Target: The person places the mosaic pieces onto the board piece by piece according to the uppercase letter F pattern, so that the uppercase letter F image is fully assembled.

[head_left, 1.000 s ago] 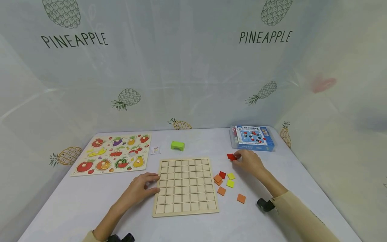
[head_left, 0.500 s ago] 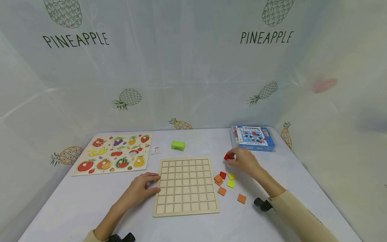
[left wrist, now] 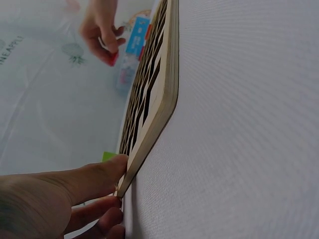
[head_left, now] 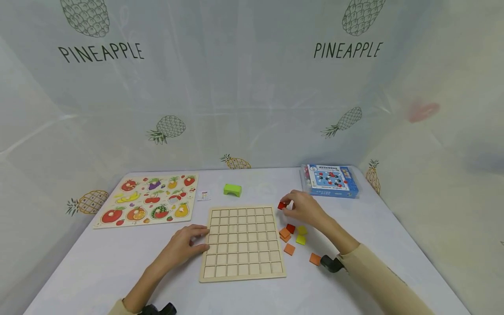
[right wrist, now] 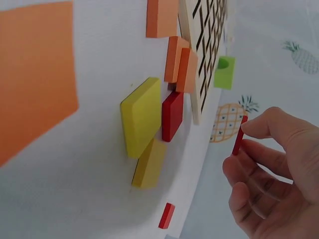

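My right hand (head_left: 301, 208) pinches a small red square tile (right wrist: 240, 134) between thumb and fingertips, raised past the far right corner of the pale wooden grid board (head_left: 243, 206). At the board's left edge rests my left hand (head_left: 184, 245), thumb and fingers spread apart along the rim without wrapping it. Right of the board lie orange tiles (head_left: 289, 249), yellow tiles (head_left: 301, 239) and a red tile (head_left: 290, 228). One more red tile (right wrist: 167, 215) lies on the table in the right wrist view, hidden in the head view.
A fruit picture board (head_left: 145, 201) lies at the back left, with a small printed card (head_left: 204, 196) beside it. Behind the grid board stands a green arch block (head_left: 232, 190). A blue boxed set (head_left: 330, 180) sits at the back right, near the pineapple-print curtain (head_left: 252, 87).
My right hand has taken up a red tile from the far right of the table and carried it left toward the board. My left hand stays at the board's edge.
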{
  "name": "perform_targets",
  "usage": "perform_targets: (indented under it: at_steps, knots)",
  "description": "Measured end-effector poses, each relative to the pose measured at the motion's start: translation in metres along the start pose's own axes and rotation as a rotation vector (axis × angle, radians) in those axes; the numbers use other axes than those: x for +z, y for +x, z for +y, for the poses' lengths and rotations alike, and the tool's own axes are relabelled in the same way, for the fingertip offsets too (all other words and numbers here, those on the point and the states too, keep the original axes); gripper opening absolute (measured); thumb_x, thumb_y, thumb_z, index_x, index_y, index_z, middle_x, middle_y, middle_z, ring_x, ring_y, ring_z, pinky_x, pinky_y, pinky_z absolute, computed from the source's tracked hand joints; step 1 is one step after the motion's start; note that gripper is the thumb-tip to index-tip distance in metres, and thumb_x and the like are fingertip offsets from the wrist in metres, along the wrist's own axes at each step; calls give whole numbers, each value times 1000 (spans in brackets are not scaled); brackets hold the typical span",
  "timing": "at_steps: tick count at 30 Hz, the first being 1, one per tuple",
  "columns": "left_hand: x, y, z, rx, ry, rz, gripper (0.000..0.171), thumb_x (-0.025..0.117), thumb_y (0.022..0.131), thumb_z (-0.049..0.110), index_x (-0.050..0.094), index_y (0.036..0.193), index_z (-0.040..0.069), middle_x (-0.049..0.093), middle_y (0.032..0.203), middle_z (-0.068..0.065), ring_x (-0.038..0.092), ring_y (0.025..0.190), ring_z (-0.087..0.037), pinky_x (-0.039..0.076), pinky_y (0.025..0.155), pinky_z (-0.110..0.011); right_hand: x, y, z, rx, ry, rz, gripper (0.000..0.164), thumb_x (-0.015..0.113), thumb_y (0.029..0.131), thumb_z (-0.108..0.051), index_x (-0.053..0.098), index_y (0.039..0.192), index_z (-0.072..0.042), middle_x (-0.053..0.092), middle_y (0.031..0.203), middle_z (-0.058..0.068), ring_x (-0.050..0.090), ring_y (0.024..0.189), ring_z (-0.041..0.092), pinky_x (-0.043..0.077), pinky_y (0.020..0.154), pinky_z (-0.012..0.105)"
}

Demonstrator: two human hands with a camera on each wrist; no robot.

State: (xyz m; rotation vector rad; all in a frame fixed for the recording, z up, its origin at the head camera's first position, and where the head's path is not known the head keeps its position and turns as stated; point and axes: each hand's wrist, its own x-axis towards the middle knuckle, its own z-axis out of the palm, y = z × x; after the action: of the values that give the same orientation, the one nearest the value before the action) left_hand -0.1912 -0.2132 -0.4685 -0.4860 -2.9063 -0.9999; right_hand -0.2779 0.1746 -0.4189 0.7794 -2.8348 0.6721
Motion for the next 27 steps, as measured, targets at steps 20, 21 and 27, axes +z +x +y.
perform_targets:
  at_steps: [20, 21, 27]
  knots:
    - [1, 0, -2, 6, -3, -11, 48, 81, 79, 26, 69, 122, 8, 66, 129, -8, 62, 108, -22, 50, 73, -21, 26, 28, -22, -167, 155, -213, 25, 71, 88, -15, 73, 112, -12, 67, 98, 1, 59, 77, 9, 48, 67, 20]
    - [1, 0, -2, 3, -4, -11, 48, 81, 79, 26, 69, 122, 8, 66, 129, -8, 62, 108, -21, 49, 73, -21, 28, 29, -23, -171, 157, -217, 25, 71, 88, -15, 73, 112, -12, 67, 98, 1, 60, 77, 9, 49, 67, 20]
    - [0, 0, -2, 14, -5, -6, 48, 81, 79, 26, 69, 121, 8, 66, 128, -8, 63, 107, -22, 49, 72, -20, 35, 36, -29, -168, 154, -255, 25, 73, 87, -15, 73, 111, -10, 67, 99, 3, 63, 81, 14, 50, 69, 19]
